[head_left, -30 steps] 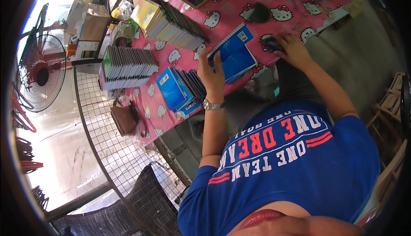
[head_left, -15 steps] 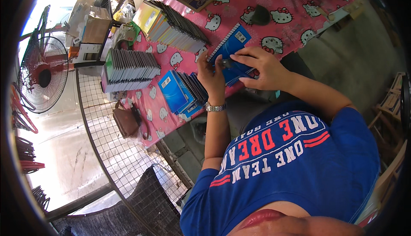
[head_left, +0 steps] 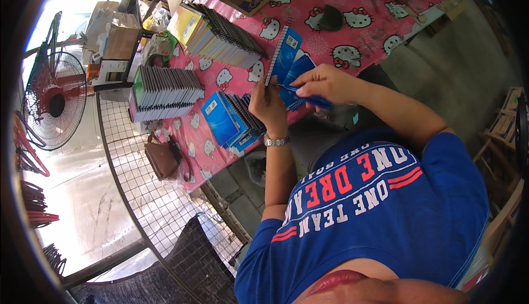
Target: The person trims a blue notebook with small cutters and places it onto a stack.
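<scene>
Left hand (head_left: 268, 106): grip pinching notebook (head_left: 285, 56) at spiral corner. Right hand (head_left: 328, 85): grip closed round blue tool (head_left: 318, 102), tip by same corner. Notebook at desk (head_left: 325, 45) edge, right of blue stack (head_left: 221, 121).

Single head view, left fisheye of side-by-side pair. Faces steeply down past wearer's chest. Blue shirt (head_left: 358, 210) nearest, 4 o'clock. Left hand (head_left: 268, 105) 12 o'clock, right hand (head_left: 329, 86) 2 o'clock, mid-range. Pink-covered table (head_left: 380, 44) beyond, toward 12; fan (head_left: 55, 103) farther, 9-10. Dark circular rim, edges bent.
</scene>
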Demonstrator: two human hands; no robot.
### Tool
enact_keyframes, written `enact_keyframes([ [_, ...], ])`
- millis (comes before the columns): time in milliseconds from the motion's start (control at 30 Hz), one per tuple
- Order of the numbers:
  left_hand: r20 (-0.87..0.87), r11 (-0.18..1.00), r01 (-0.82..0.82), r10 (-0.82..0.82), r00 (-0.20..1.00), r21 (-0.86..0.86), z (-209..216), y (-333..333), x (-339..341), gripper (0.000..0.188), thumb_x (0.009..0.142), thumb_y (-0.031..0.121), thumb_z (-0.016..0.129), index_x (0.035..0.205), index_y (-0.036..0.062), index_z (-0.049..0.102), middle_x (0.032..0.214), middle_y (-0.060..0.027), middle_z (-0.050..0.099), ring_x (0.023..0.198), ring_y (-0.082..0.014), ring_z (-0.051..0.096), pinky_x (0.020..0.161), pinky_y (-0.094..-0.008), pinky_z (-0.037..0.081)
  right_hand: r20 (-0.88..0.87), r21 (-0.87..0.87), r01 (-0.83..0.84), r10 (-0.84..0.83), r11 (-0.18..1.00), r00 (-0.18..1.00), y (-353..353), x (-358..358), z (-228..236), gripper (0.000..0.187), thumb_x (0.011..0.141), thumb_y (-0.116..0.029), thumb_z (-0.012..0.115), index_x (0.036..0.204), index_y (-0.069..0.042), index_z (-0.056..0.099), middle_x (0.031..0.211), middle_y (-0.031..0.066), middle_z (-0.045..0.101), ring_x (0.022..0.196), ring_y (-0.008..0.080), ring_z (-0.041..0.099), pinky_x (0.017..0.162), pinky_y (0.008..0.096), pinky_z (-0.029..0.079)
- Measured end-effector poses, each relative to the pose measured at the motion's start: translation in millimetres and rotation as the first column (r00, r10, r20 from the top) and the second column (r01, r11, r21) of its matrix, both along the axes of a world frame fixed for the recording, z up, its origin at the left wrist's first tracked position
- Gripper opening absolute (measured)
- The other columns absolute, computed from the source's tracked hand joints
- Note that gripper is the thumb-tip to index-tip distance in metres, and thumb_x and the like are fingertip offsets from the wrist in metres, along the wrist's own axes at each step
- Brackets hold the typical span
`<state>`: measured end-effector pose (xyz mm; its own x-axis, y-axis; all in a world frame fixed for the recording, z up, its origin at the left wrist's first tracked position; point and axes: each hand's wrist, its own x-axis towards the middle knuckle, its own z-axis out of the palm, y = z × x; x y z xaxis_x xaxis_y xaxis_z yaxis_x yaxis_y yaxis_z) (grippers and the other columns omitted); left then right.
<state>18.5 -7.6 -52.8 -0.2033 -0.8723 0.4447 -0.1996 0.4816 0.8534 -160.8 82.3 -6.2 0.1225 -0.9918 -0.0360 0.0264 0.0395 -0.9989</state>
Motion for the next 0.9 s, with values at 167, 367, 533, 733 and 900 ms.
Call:
enact_keyframes([
  [167, 0.145, 0.964, -0.020, 0.060, 0.988, -0.265, 53.5, -11.0, 26.8, 0.018, 0.086, -0.006, 0.066, 0.103, -0.0036, 0.068, 0.086, -0.0075, 0.070, 0.074, -0.0121, 0.064, 0.063, -0.0252, 0.051, 0.225, 0.045, -0.163, 0.149, 0.986, 0.963, 15.7, -19.9, -13.9, 0.051, 0.086, -0.020, 0.070, 0.132, -0.002, 0.057, 0.111, 0.0119, 0.065, 0.103, 0.0196, 0.062, 0.093, 0.0334, 0.048],
  [367, 0.042, 0.987, -0.091, 0.097, 0.994, -0.131, 106.9, -5.8, 32.5, 0.012, 0.090, 0.002, 0.069, 0.100, -0.0037, 0.068, 0.082, -0.0067, 0.068, 0.069, -0.0080, 0.062, 0.059, -0.0211, 0.048, 0.174, -0.234, 0.073, -0.032, 0.969, 0.984, 23.5, -20.2, 17.9, 0.064, 0.075, -0.015, 0.076, 0.135, -0.004, 0.055, 0.122, 0.0087, 0.059, 0.114, 0.0207, 0.058, 0.098, 0.0339, 0.045],
  [533, 0.020, 0.981, -0.123, 0.128, 0.992, -0.148, 81.8, 5.8, 2.3, 0.008, 0.089, 0.001, 0.070, 0.093, -0.0043, 0.065, 0.078, -0.0066, 0.068, 0.064, -0.0093, 0.062, 0.058, -0.0219, 0.048, -0.247, -0.619, 0.154, -0.376, 0.770, 0.893, 7.8, 11.3, 39.7, 0.059, 0.072, -0.017, 0.079, 0.127, -0.007, 0.062, 0.116, 0.0125, 0.059, 0.108, 0.0287, 0.060, 0.091, 0.0369, 0.049],
  [733, 0.044, 0.900, -0.174, 0.208, 0.977, -0.399, 63.5, 6.2, 4.4, 0.013, 0.082, -0.008, 0.066, 0.094, -0.0034, 0.067, 0.082, -0.0117, 0.069, 0.064, -0.0164, 0.063, 0.055, -0.0260, 0.048, -0.362, -0.727, 0.078, -0.477, 0.682, 0.801, 8.3, 11.9, 43.0, 0.060, 0.068, -0.017, 0.081, 0.125, -0.008, 0.064, 0.115, 0.0103, 0.060, 0.104, 0.0306, 0.060, 0.089, 0.0394, 0.050],
  [900, 0.074, 0.870, -0.202, 0.262, 0.962, -0.449, 62.9, 7.2, 8.4, 0.015, 0.082, -0.008, 0.066, 0.097, -0.0040, 0.068, 0.083, -0.0124, 0.070, 0.063, -0.0182, 0.063, 0.054, -0.0271, 0.047, -0.349, -0.743, 0.077, -0.484, 0.665, 0.803, 9.2, 14.8, 44.4, 0.058, 0.068, -0.016, 0.080, 0.123, -0.008, 0.065, 0.116, 0.0095, 0.060, 0.103, 0.0296, 0.061, 0.089, 0.0401, 0.050],
])
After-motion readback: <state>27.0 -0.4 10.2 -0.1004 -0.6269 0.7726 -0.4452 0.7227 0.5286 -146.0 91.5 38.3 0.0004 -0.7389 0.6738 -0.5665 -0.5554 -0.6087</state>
